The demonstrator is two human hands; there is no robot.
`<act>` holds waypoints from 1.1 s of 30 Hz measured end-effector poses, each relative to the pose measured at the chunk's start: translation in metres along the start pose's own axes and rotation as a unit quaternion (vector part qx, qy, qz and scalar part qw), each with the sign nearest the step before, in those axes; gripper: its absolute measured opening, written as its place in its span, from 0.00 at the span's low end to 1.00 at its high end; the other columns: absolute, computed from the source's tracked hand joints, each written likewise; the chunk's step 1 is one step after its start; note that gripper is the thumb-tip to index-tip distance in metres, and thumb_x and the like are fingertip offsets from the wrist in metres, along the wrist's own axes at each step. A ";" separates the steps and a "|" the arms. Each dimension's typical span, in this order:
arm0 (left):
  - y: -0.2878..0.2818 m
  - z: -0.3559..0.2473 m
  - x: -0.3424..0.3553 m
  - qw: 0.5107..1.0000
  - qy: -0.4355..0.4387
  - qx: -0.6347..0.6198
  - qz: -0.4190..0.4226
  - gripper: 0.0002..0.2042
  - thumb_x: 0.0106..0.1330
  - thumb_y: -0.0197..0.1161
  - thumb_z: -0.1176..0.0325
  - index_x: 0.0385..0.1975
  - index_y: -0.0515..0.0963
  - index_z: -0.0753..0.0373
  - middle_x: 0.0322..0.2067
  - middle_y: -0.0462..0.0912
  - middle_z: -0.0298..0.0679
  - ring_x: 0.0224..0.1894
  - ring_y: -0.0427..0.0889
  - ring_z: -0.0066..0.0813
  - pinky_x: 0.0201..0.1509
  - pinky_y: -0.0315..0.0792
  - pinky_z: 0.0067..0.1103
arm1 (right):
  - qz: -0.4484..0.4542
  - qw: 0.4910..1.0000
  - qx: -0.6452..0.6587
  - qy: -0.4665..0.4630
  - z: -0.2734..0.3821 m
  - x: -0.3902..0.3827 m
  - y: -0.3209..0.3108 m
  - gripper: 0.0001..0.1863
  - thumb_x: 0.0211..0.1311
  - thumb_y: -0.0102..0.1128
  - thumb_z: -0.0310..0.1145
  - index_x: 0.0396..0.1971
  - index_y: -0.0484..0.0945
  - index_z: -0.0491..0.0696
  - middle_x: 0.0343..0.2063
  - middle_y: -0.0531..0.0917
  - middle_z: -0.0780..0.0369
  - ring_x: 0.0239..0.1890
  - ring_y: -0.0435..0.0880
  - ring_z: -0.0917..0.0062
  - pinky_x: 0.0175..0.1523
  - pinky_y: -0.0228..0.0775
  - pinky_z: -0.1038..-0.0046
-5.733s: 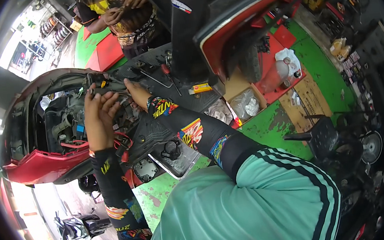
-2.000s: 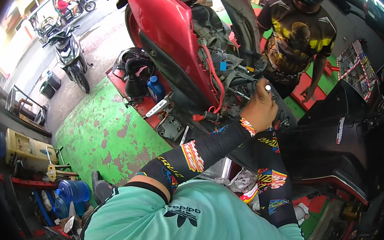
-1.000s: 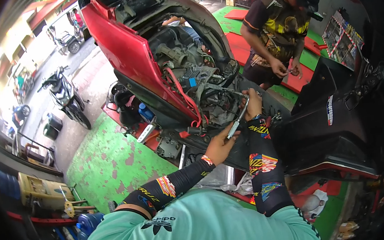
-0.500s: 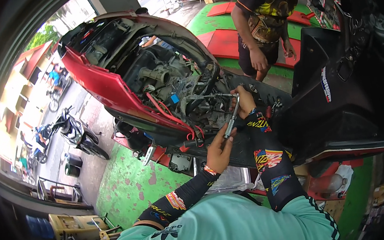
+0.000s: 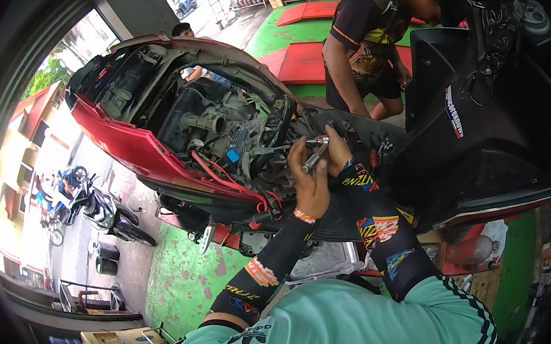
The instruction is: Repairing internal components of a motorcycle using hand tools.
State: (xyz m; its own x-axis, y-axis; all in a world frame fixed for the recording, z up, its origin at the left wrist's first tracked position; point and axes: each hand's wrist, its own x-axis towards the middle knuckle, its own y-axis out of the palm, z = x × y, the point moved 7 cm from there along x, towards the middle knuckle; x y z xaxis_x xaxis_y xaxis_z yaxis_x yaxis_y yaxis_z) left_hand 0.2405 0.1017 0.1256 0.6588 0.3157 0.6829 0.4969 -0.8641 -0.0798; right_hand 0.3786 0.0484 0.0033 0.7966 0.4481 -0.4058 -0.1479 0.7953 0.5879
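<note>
A silver ratchet wrench [image 5: 314, 159] lies between my two hands, over the opened body of a red scooter [image 5: 121, 134]. My left hand [image 5: 309, 185] is closed about the wrench's handle, thumb on the near side. My right hand [image 5: 337, 155] is wrapped round the wrench's head end. From that head an extension bar reaches left toward the bare engine [image 5: 226, 134]; where its far tip sits I cannot make out. Near the engine runs a red hose or cable [image 5: 213, 172], and a small blue piece [image 5: 233, 155] shows on top.
A co-worker [image 5: 369, 39] bends over the scooter's far side. Another person [image 5: 182, 31] is partly hidden behind its tail. The black front panel [image 5: 475, 128] rises at right. Small tools or parts [image 5: 384, 146] lie on the footboard. Below me stands a clear plastic tray [image 5: 322, 259].
My left hand has moved up and closer to my right, and the wrench handle has swung round. The co-worker has bent lower. A second person's head now shows behind the scooter.
</note>
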 end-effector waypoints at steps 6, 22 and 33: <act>0.024 0.009 0.028 0.987 -0.008 -0.132 -0.097 0.22 0.74 0.49 0.73 0.62 0.48 0.62 0.57 0.66 0.52 0.62 0.70 0.43 0.67 0.66 0.35 | 0.007 0.999 -0.012 -0.032 0.009 0.001 0.007 0.27 0.72 0.40 0.59 0.40 0.74 0.47 0.26 0.79 0.63 0.24 0.80 0.72 0.26 0.72 0.68; 0.025 0.014 0.016 0.985 -0.052 -0.134 -0.092 0.26 0.67 0.56 0.77 0.59 0.49 0.63 0.48 0.67 0.47 0.51 0.71 0.33 0.62 0.66 0.32 | 0.022 0.962 -0.165 -0.218 0.020 0.000 0.009 0.25 0.73 0.38 0.48 0.32 0.77 0.42 0.28 0.82 0.59 0.26 0.80 0.73 0.33 0.73 0.70; 0.022 0.014 0.033 0.995 -0.027 0.014 -0.098 0.28 0.61 0.58 0.83 0.55 0.48 0.65 0.40 0.66 0.42 0.41 0.68 0.26 0.51 0.68 0.24 | -0.032 0.879 -0.251 -0.405 0.047 -0.023 0.018 0.16 0.71 0.47 0.39 0.40 0.77 0.42 0.43 0.80 0.55 0.45 0.80 0.64 0.51 0.72 0.66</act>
State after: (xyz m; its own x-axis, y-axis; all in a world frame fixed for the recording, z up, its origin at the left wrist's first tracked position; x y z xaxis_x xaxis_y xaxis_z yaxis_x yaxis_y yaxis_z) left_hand 0.2813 0.0988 0.1357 0.5768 0.4990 0.6467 0.6346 -0.7723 0.0298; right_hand 0.3856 0.0330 0.0559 0.9385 0.1203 0.3237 -0.1656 0.9794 0.1159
